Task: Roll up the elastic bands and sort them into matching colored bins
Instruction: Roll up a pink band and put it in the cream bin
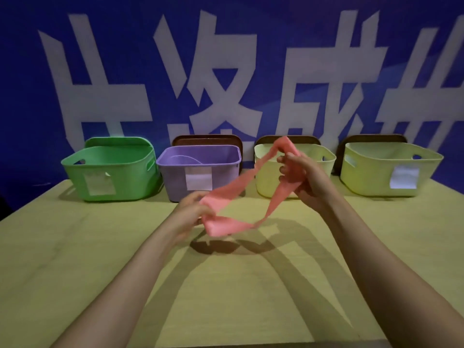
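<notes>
band: pink band [223, 226], an open loop, unrolled, held in the air above the worktop [100, 247], in front of the purple bin [173, 177] and third bin [266, 179].
left grip: left hand [192, 209] low, fingers curled round the bunched near end of the loop.
right grip: right hand [303, 177] higher, fingers closed on the far end; the loop's top pokes up past them.
bins: green bin [125, 179], purple, then the third and fourth bin [371, 177], both pale yellow in this light. In a row at the back edge, each with a white label.
step (my read): straightening the loop before rolling; no roll started.
risk 1: the strip is twisted and slack between the hands. Rolling from here likely gives a skewed, loose coil.
risk 2: it's elastic. If one grip slips under tension, the band snaps to the other hand or drops onto the worktop.
risk 3: a loose coil can spring open when dropped in a bin.
risk 4: no pink bin visible. Lighting has a colour cast and the labels are unreadable, so a mis-sort is plausible.
</notes>
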Demonstrator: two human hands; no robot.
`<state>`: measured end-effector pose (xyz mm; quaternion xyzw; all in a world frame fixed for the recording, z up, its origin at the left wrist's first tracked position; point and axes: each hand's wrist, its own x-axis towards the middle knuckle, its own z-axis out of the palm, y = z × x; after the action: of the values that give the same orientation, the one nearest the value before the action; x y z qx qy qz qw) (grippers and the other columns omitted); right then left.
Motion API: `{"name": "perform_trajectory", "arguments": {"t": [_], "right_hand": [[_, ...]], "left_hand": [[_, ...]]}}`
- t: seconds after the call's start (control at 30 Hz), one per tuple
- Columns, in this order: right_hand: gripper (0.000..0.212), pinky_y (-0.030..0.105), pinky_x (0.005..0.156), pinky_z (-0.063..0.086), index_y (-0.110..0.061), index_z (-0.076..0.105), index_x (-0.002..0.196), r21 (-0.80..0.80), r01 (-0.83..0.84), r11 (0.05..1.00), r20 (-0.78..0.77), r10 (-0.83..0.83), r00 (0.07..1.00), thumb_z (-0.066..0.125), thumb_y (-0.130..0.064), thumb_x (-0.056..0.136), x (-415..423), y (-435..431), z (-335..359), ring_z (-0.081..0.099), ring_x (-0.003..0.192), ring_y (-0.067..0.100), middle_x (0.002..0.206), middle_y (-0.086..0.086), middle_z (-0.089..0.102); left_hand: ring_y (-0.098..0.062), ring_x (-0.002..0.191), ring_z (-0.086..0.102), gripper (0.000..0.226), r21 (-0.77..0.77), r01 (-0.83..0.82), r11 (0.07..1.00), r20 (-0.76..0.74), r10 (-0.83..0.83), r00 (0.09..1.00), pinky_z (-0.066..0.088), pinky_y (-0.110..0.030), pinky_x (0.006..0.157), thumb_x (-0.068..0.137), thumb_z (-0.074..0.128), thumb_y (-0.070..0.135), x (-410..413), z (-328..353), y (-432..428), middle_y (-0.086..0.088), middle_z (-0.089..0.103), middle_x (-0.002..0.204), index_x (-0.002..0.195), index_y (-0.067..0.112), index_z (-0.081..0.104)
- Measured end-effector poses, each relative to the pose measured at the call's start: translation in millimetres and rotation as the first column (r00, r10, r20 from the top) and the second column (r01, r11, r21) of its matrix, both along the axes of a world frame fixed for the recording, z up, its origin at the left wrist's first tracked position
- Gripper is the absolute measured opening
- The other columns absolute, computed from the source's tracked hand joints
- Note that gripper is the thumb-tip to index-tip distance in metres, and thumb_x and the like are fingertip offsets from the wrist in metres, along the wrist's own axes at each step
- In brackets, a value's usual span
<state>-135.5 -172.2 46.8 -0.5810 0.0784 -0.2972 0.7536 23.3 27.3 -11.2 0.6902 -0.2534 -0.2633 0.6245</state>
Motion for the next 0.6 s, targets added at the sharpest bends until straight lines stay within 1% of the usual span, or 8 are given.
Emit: {"name": "perform_trajectory", "arguments": {"t": [0.1, 0.17, 0.27, 0.3, 0.37, 0.47, 0.53, 0.6], "right_hand": [[0.024, 0.023, 0.065, 0.040, -0.016, 0.065, 0.112, -0.214, -0.047, 0.976, -0.098, 0.026, 0.995, 0.055, -0.027, 0.094, -2, 2, 16, 0.048, 0.069, 0.008, 0.085, -0.002, 0.055], [0.022, 0.023, 0.069, 0.041, -0.015, 0.067, 0.112, -0.286, -0.097, 0.953, -0.136, 0.059, 0.989, 0.052, -0.017, 0.095, -1, 5, 24, 0.050, 0.073, 0.009, 0.084, -0.002, 0.058], [0.027, 0.029, 0.079, 0.053, -0.010, 0.063, 0.119, -0.287, -0.217, 0.933, -0.169, 0.174, 0.970, 0.049, -0.009, 0.095, 3, 9, 33, 0.063, 0.089, 0.018, 0.103, 0.009, 0.067], [0.027, 0.030, 0.079, 0.055, -0.011, 0.063, 0.119, -0.291, -0.236, 0.927, -0.186, 0.187, 0.965, 0.050, -0.011, 0.096, 5, 9, 35, 0.065, 0.094, 0.019, 0.109, 0.009, 0.067], [0.025, 0.030, 0.077, 0.056, -0.013, 0.065, 0.116, -0.289, -0.224, 0.931, -0.203, 0.168, 0.964, 0.052, -0.016, 0.095, 7, 9, 39, 0.067, 0.095, 0.018, 0.108, 0.007, 0.068], [0.020, 0.028, 0.071, 0.054, -0.011, 0.067, 0.107, -0.212, -0.175, 0.962, -0.169, 0.140, 0.976, 0.057, -0.022, 0.093, 7, 3, 44, 0.063, 0.074, 0.013, 0.080, 0.003, 0.065], [0.017, 0.021, 0.059, 0.046, -0.013, 0.066, 0.093, -0.144, -0.096, 0.985, -0.167, 0.072, 0.983, 0.060, -0.029, 0.092, 5, -7, 46, 0.047, 0.055, 0.009, 0.060, -0.003, 0.049], [0.032, 0.017, 0.047, 0.034, -0.014, 0.063, 0.089, -0.153, -0.004, 0.988, -0.273, -0.038, 0.961, 0.060, -0.045, 0.088, 2, -22, 43, 0.032, 0.048, 0.008, 0.053, -0.006, 0.037]], "left_hand": [[-0.019, 0.089, 0.060, 0.049, 0.356, -0.002, 0.935, 0.304, -0.113, 0.946, 0.051, -0.028, 0.072, 0.076, 0.070, -0.004, -2, -4, -7, -0.011, 0.058, 0.120, 0.120, 0.009, 0.052], [-0.020, 0.108, 0.058, 0.075, 0.462, 0.055, 0.885, 0.346, -0.236, 0.908, 0.051, -0.031, 0.081, 0.070, 0.082, 0.015, -5, 2, -17, -0.003, 0.045, 0.133, 0.134, 0.013, 0.043], [-0.013, 0.128, 0.044, 0.096, 0.156, 0.237, 0.959, 0.249, -0.270, 0.930, 0.041, -0.035, 0.104, 0.061, 0.084, 0.050, -19, 33, -38, 0.008, 0.043, 0.141, 0.142, 0.028, 0.037], [-0.012, 0.126, 0.047, 0.091, 0.074, 0.254, 0.964, 0.240, -0.265, 0.934, 0.042, -0.037, 0.104, 0.061, 0.081, 0.054, -24, 44, -45, 0.008, 0.048, 0.139, 0.139, 0.030, 0.041], [-0.012, 0.115, 0.056, 0.065, 0.044, 0.284, 0.958, 0.297, -0.284, 0.912, 0.048, -0.032, 0.095, 0.072, 0.076, 0.045, -31, 62, -56, 0.006, 0.060, 0.125, 0.129, 0.028, 0.050], [-0.015, 0.093, 0.070, 0.034, 0.038, 0.308, 0.950, 0.346, -0.302, 0.888, 0.055, -0.025, 0.075, 0.085, 0.070, 0.021, -28, 71, -62, -0.001, 0.072, 0.103, 0.117, 0.017, 0.059], [-0.020, 0.088, 0.072, 0.028, -0.022, 0.312, 0.950, 0.290, -0.293, 0.911, 0.059, -0.030, 0.074, 0.087, 0.067, 0.013, -22, 73, -59, -0.009, 0.074, 0.098, 0.114, 0.010, 0.060], [-0.017, 0.087, 0.070, 0.023, -0.031, 0.280, 0.960, 0.282, -0.260, 0.924, 0.056, -0.031, 0.078, 0.086, 0.068, 0.017, -11, 77, -54, -0.007, 0.074, 0.097, 0.108, 0.011, 0.065]]}}
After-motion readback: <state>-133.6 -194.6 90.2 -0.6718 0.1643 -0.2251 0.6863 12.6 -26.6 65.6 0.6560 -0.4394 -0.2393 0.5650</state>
